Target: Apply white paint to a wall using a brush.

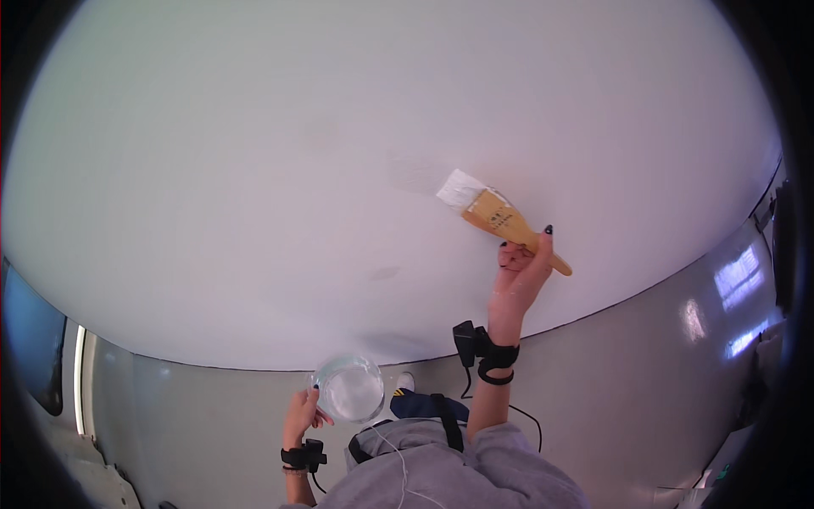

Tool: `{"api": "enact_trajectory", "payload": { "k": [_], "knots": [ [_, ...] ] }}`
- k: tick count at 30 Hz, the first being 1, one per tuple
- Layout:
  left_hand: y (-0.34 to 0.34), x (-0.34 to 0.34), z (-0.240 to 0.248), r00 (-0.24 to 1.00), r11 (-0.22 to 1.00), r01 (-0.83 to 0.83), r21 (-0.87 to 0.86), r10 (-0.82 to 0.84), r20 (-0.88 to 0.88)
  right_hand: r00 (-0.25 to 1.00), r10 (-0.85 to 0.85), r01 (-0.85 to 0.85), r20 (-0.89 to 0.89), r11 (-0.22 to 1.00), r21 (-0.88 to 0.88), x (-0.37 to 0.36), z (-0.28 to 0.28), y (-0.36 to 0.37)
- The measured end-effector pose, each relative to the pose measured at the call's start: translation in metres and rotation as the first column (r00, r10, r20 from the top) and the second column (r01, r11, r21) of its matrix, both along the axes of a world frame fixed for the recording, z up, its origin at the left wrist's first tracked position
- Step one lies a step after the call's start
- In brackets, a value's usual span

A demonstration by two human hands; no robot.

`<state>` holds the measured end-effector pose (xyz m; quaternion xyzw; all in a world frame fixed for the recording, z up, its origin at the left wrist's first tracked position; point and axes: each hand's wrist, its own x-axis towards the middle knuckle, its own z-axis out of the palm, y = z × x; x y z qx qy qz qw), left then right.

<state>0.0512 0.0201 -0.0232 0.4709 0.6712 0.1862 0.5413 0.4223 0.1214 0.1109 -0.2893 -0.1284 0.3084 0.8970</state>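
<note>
My right hand (pixel 526 267) is closed round the wooden handle of a wide, flat paintbrush (pixel 496 214). White stuff coats its bristles, which point up and left over a large white surface (pixel 254 170). A faint greyish, wet-looking streak (pixel 415 172) lies just left of the bristle tips. Whether the bristles touch the surface I cannot tell. Down at the surface's near edge, my left hand (pixel 305 414) grips the side of a clear round bowl (pixel 353 388). Whitish liquid seems to be inside it.
Grey floor (pixel 610 382) shows beyond the white surface's curved near edge. A dark screen-like panel (pixel 32 331) stands at the far left. Black devices with cables are strapped to both wrists, and a thin white cord (pixel 394 450) hangs over my grey top.
</note>
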Motion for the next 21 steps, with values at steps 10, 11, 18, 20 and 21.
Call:
{"api": "enact_trajectory", "payload": {
  "k": [10,11,18,20,21],
  "knots": [
    [-0.005,0.005,0.006,0.999,0.998,-0.045,-0.050,0.045,-0.004,0.997,0.070,-0.070,-0.042,0.998,-0.009,-0.007,-0.006,0.044],
    [-0.006,0.003,0.004,0.999,0.998,-0.047,-0.049,0.047,-0.004,0.996,0.072,-0.073,-0.042,0.997,-0.007,-0.007,-0.007,0.044],
    [-0.005,0.004,0.002,0.998,0.998,-0.055,-0.031,0.055,0.017,0.997,0.071,-0.070,-0.016,0.996,0.059,-0.008,0.000,0.036],
    [-0.004,0.003,0.002,0.999,0.999,-0.038,-0.031,0.039,0.020,0.998,0.065,-0.064,-0.014,0.996,0.062,-0.006,0.000,0.033],
    [-0.003,0.004,0.003,0.999,0.999,-0.030,-0.021,0.031,0.017,0.998,0.063,-0.062,-0.007,0.996,0.068,-0.005,0.000,0.031]
  ]
}}
